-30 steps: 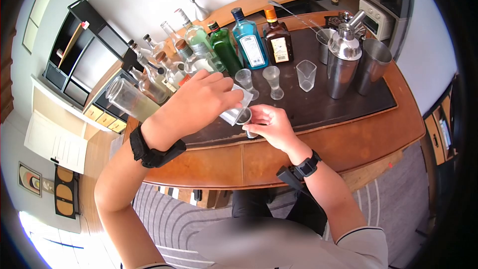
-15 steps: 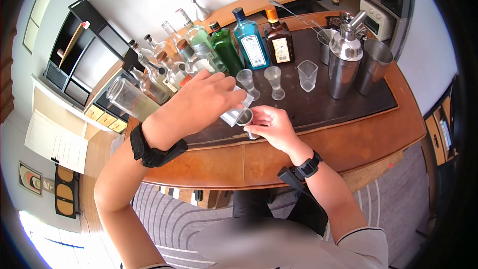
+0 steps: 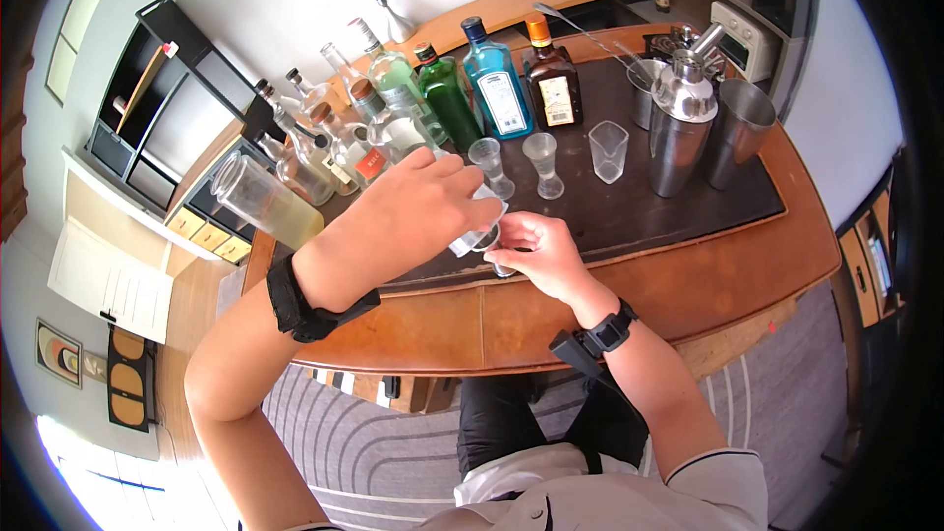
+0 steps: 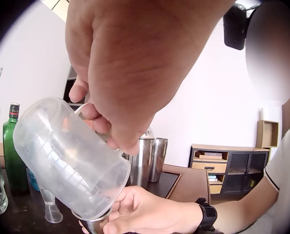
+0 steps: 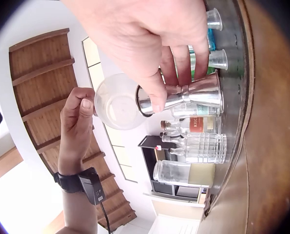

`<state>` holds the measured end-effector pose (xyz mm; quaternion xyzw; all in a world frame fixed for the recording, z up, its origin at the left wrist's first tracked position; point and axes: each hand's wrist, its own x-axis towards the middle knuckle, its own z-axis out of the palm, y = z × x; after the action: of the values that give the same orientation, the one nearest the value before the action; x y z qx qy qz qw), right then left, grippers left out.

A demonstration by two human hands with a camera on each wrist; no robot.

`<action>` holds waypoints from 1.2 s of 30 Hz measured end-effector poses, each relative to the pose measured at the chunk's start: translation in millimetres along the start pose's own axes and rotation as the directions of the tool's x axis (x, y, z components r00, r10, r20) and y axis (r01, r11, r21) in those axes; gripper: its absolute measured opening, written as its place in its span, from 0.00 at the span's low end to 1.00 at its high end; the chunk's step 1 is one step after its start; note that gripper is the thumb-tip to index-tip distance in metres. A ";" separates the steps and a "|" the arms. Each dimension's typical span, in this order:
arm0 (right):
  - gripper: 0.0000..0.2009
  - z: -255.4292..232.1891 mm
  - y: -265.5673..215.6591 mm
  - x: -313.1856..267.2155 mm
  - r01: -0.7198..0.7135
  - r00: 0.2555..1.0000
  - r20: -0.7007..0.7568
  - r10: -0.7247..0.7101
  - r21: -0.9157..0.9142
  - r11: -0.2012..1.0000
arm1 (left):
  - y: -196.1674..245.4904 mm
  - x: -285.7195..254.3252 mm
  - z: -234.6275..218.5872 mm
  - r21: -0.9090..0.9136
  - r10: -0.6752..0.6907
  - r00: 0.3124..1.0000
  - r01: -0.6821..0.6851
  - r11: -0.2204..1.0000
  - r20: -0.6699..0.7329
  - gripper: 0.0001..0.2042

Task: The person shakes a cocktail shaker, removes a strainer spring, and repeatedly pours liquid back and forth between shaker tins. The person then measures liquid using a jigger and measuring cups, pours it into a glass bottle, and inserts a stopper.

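My left hand [image 3: 418, 202] grips the handle of a clear plastic measuring jug [image 4: 69, 156], seen large in the left wrist view with marks on its side. The jug is tipped, its rim right at the mouth of a steel double jigger [image 5: 205, 95]. My right hand [image 3: 541, 251] holds that jigger between thumb and fingers, upright at the near edge of the dark mat [image 3: 678, 221]. Just beyond the hands stand two small clear glasses, one on the left [image 3: 492, 167] and one on the right [image 3: 543, 167].
Several bottles line the back left, including a green one [image 3: 448, 98], a blue one [image 3: 499, 84] and a brown one [image 3: 553, 84]. A jar of pale yellow liquid [image 3: 265, 202] stands left. Rightward are a clear pouring cup [image 3: 609, 152], a steel shaker [image 3: 678, 128] and a tin [image 3: 737, 133].
My left hand has moved slightly right and nearer to me with the tipped jug. The right hand with the jigger stays almost in place.
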<state>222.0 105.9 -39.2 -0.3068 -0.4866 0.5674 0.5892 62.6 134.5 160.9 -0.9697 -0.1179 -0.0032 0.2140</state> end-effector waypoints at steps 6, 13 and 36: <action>0.18 -1.8 2.8 0.5 0.033 0.999 0.014 -0.033 -0.039 0.999 | 6.4 2.0 -2.6 0.068 0.037 0.999 -0.037 0.997 -0.002 0.09; 0.18 -0.1 1.1 0.3 0.036 0.999 0.011 -0.036 -0.016 0.999 | 13.3 3.3 -6.7 0.151 0.087 0.996 -0.087 0.985 0.006 0.07; 0.19 -1.8 5.4 1.4 0.024 0.999 0.044 -0.024 -0.001 1.000 | 14.8 1.0 -11.0 0.125 0.037 0.999 -0.041 0.991 0.036 0.06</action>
<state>221.4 108.5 -44.4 -0.2889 -0.5037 0.5665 0.5847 67.5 117.1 164.9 -0.9563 -0.1023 0.0246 0.2729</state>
